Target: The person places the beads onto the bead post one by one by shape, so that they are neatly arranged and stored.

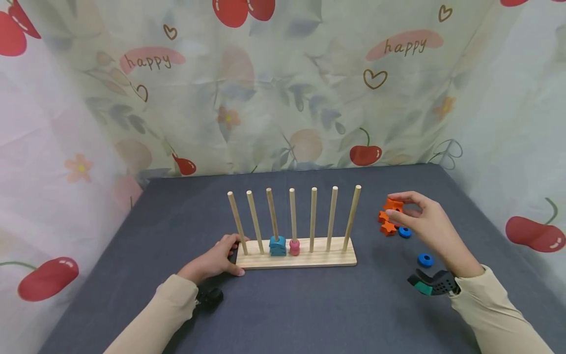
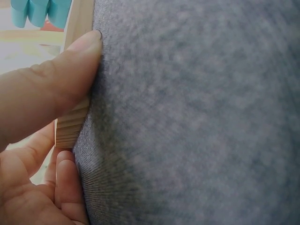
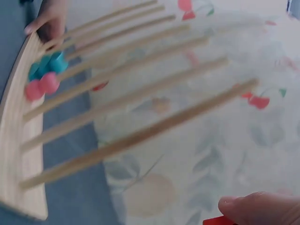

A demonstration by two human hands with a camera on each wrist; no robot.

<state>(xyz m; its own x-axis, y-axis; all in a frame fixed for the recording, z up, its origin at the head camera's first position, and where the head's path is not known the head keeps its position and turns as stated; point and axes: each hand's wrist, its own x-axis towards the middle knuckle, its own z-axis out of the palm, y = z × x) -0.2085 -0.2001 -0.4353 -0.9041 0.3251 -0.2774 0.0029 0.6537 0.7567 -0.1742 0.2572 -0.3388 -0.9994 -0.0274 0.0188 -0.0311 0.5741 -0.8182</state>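
A wooden peg rack (image 1: 294, 261) with several upright dowels stands on the table. My left hand (image 1: 218, 256) grips the left end of its base; the left wrist view shows the thumb (image 2: 77, 70) along the front edge and fingers behind the end. Stacked blue beads (image 1: 277, 247) sit low on the third peg from the left, and pink beads (image 1: 294, 247) on the fourth. To the right of the rack, my right hand (image 1: 417, 216) pinches an orange bead (image 1: 392, 203) between thumb and fingers. In the right wrist view only an edge of that orange bead (image 3: 218, 221) shows.
Below the right hand lie orange star beads (image 1: 388, 228) and a blue ring bead (image 1: 404, 232), partly covered by the hand. Another blue ring bead (image 1: 425, 260) lies nearer the wrist. A printed curtain (image 1: 265, 98) borders the dark table (image 1: 309, 309) at the back and sides.
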